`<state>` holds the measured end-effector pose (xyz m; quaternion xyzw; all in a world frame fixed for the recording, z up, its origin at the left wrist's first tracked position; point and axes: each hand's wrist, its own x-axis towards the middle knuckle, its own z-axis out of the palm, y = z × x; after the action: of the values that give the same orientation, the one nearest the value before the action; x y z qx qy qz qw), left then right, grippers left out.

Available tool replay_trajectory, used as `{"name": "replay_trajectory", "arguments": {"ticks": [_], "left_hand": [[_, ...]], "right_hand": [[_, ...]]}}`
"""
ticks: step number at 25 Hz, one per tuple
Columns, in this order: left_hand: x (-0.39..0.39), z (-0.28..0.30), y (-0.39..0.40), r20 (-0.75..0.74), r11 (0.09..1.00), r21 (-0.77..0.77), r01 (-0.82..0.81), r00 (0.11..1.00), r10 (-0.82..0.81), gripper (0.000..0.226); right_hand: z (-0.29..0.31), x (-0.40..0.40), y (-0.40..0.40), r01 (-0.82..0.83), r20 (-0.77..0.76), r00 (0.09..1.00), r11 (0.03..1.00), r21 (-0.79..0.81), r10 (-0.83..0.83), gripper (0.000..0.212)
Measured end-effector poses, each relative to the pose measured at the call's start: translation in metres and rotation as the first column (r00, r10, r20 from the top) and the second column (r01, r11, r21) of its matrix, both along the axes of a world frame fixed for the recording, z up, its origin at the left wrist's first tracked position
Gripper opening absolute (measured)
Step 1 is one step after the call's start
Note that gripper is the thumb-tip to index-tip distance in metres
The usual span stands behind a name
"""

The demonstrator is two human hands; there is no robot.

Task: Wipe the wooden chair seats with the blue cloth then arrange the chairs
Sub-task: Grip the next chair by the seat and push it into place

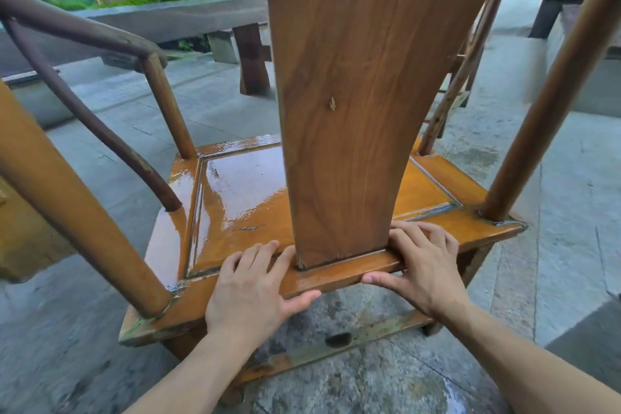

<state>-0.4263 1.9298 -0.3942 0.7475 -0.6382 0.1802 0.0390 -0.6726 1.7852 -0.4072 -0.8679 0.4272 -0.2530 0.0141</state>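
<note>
Wooden chair [235, 198] seen from behind, seat shiny wet, and its wide back splat [363, 94] rises right between both hands, blocking most of the seat beyond. Left hand [250, 292] and right hand [423, 265] each clamp the rear seat rail [342, 274], fingers curled over the top and thumbs underneath (a proper closed grip). Past the hands, a stone bench [174, 20] and another chair [470, 54] stand on the paved floor [100, 131]. No cloth visible.
</note>
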Motion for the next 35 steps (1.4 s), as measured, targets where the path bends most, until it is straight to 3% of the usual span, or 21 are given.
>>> {"name": "replay_trajectory", "arguments": {"ticks": [7, 12, 15, 19, 28, 35], "left_hand": [[0.007, 0.010, -0.054, -0.058, 0.996, 0.057, -0.072, 0.995, 0.076, 0.087], [0.002, 0.013, -0.094, -0.006, 0.992, 0.050, -0.117, 0.993, 0.118, 0.090], [0.009, 0.012, -0.121, 0.041, 0.985, 0.121, -0.119, 0.993, 0.115, 0.090], [0.039, 0.005, -0.155, 0.072, 0.995, 0.014, -0.097, 0.993, 0.096, 0.089], [0.092, 0.007, -0.227, 0.073, 0.998, 0.054, -0.036, 0.997, 0.032, 0.086], [0.079, 0.010, -0.268, 0.023, 0.997, 0.039, -0.066, 0.998, 0.065, 0.086]], "right_hand": [[0.001, 0.015, -0.062, -0.030, -0.026, 0.999, 1.000, 0.006, 0.030, 0.085], [0.007, 0.019, -0.114, -0.076, -0.074, 0.994, 0.997, 0.024, 0.077, 0.083], [0.009, 0.029, -0.141, -0.094, -0.085, 0.991, 0.994, 0.055, 0.099, 0.085], [0.002, 0.050, -0.164, -0.079, -0.063, 0.995, 0.996, 0.035, 0.081, 0.081], [0.000, 0.094, -0.223, -0.014, -0.041, 0.999, 0.997, 0.076, 0.017, 0.080], [0.000, 0.092, -0.284, -0.061, -0.081, 0.994, 0.995, 0.074, 0.067, 0.082]]}}
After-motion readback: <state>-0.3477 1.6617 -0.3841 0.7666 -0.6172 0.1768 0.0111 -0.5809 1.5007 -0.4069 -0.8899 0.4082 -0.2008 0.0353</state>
